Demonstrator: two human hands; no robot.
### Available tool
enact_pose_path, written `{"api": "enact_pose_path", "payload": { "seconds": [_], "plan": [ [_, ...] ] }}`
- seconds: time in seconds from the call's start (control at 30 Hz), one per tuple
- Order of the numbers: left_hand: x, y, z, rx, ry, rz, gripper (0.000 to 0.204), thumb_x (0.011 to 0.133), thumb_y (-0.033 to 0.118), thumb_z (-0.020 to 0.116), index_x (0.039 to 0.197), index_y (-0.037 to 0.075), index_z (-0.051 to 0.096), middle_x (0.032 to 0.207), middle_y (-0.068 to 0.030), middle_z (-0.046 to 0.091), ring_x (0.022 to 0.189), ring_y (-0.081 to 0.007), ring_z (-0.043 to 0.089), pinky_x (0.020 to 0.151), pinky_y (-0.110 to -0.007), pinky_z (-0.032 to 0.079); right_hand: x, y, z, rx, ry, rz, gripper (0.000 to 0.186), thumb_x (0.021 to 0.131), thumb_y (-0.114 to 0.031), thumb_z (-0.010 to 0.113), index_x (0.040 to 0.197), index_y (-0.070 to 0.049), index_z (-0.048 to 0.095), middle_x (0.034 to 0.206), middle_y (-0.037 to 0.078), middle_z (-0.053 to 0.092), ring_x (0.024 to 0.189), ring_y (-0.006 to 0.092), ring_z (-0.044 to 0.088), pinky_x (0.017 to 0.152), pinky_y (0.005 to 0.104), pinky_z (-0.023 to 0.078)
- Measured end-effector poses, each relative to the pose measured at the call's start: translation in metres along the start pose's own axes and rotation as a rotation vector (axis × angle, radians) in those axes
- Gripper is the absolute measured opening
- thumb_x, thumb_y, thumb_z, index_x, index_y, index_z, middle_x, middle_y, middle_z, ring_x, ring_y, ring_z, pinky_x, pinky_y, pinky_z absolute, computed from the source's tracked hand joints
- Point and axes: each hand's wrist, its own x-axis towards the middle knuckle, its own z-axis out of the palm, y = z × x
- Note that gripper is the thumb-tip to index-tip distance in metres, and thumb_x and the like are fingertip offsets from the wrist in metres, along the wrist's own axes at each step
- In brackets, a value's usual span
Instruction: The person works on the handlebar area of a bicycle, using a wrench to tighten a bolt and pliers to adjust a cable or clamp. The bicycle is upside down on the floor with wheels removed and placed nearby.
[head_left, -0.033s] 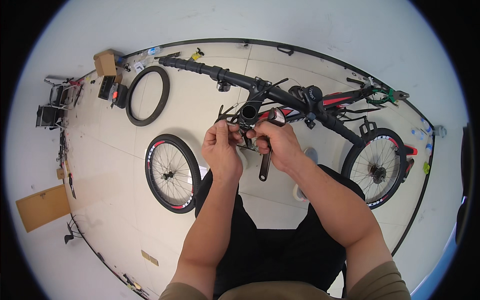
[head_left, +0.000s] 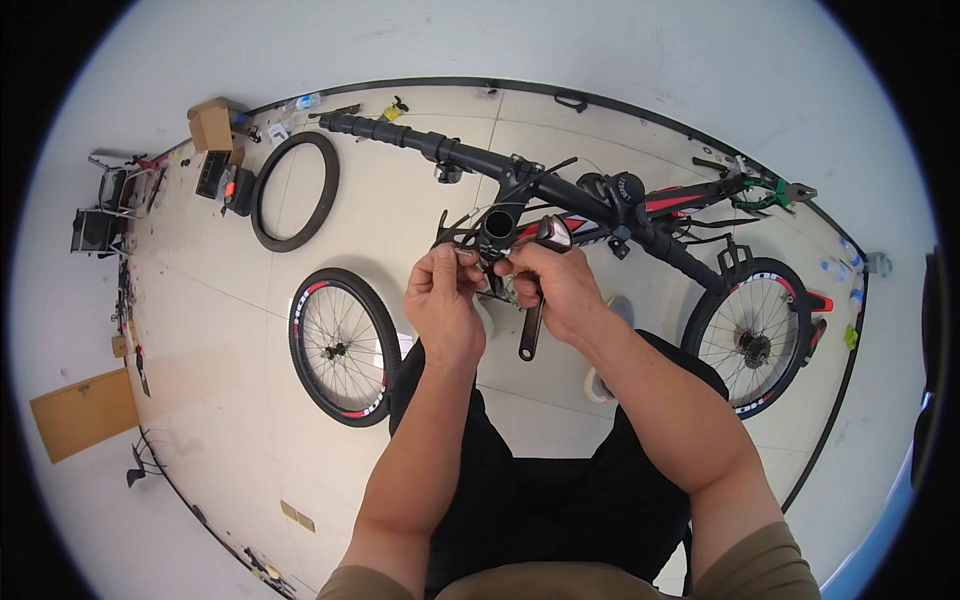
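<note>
Left hand (head_left: pixel 443 308) on half-hidden silvery piece (head_left: pixel 464 253)

Blk stem (head_left: pixel 509 208), round open end facing up, sm. silvery pc (head_left: pixel 465 253) just L

The handlebar (head_left: pixel 470 153) is plain black, and the bicycle frame (head_left: pixel 672 200) mixes black with red. The spoked wheel on the left (head_left: pixel 336 350) has a black tyre and a dark rim patterned with red and white; the wheel on the right (head_left: pixel 753 349) matches it. The loose tyre (head_left: pixel 262 200) is solid black. Pliers (head_left: pixel 765 190) show green handles. The carton (head_left: pixel 209 130) is brown, the floor (head_left: pixel 230 370) cream with thin tile lines, the trousers (head_left: pixel 560 510) black, the right sleeve (head_left: pixel 755 570) olive-brown.
</note>
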Motion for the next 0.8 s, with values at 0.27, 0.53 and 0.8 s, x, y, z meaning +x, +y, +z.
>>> {"api": "enact_pose_path", "payload": {
  "seconds": [0.27,0.53,0.8],
  "plan": [
    [-0.033,0.011,-0.033,-0.081,0.03,-0.218,0.015,0.101,0.021,0.06,0.097,0.006,0.061,0.088,-0.0063,0.066,0.076,-0.0158,0.061,0.07,-0.033,0.052,-0.01,0.017,-0.014,-0.168,0.083,-0.093,0.009,0.085,-0.011,0.064,0.09,-0.005,0.061,0.082,0.008,0.066,0.053,0.007,0.043,0.047,0.0247,0.033],
    [-0.072,0.003,-0.065,-0.139,0.051,-0.405,0.007,0.097,0.013,0.066,0.097,0.007,0.063,0.083,-0.0033,0.066,0.07,-0.0145,0.063,0.065,-0.032,0.055,-0.071,0.071,-0.017,-0.242,0.182,-0.104,0.008,0.082,-0.011,0.066,0.08,-0.003,0.066,0.072,0.004,0.065,0.048,0.005,0.043,0.043,0.024,0.032],
    [-0.11,0.0,-0.064,-0.118,-0.081,-0.51,0.004,0.091,0.006,0.063,0.089,0.007,0.059,0.077,-0.0059,0.064,0.065,-0.017,0.062,0.065,-0.035,0.054,-0.122,0.132,-0.048,-0.285,0.372,-0.134,0.008,0.084,-0.008,0.067,0.09,-0.005,0.063,0.076,0.008,0.066,0.047,0.0062,0.044,0.042,0.024,0.03]
  ]
}}
